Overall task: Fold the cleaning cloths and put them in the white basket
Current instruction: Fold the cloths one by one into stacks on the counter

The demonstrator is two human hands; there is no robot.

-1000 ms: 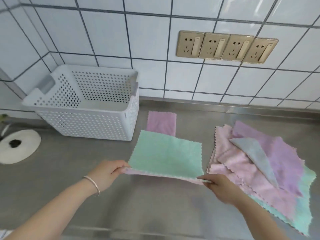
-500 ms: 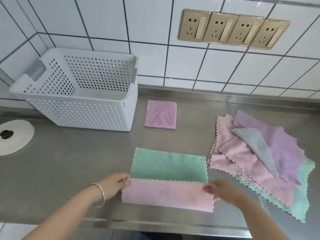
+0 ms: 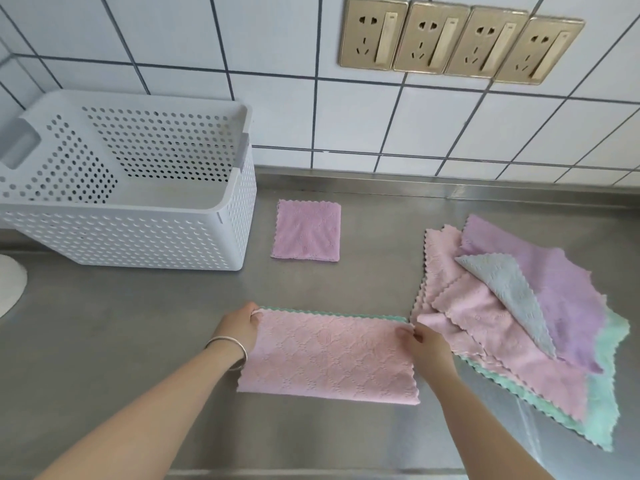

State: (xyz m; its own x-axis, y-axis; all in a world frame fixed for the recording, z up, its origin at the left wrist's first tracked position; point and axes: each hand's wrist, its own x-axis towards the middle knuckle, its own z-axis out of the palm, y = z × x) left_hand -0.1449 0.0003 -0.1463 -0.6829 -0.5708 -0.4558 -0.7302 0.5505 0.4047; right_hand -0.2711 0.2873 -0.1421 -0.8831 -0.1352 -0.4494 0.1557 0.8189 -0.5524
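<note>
A pink-and-green cleaning cloth (image 3: 329, 358) lies folded in half on the steel counter, pink side up, with a thin green edge showing along its far side. My left hand (image 3: 240, 325) pinches its far left corner. My right hand (image 3: 424, 344) pinches its far right corner. A small folded purple cloth (image 3: 306, 230) lies flat farther back, just right of the white perforated basket (image 3: 138, 237). The basket stands at the back left and looks empty. A loose pile of unfolded cloths (image 3: 519, 317) in pink, purple, grey and green lies to the right.
The steel counter (image 3: 121, 341) runs to a tiled wall with a row of gold sockets (image 3: 460, 43). A white round object (image 3: 10, 289) sits at the far left edge. The counter's front edge is near the bottom of the view.
Both hands have folded the near pink half of the cloth away from me over the green half, so the green face is now covered. The view has tilted downward.
</note>
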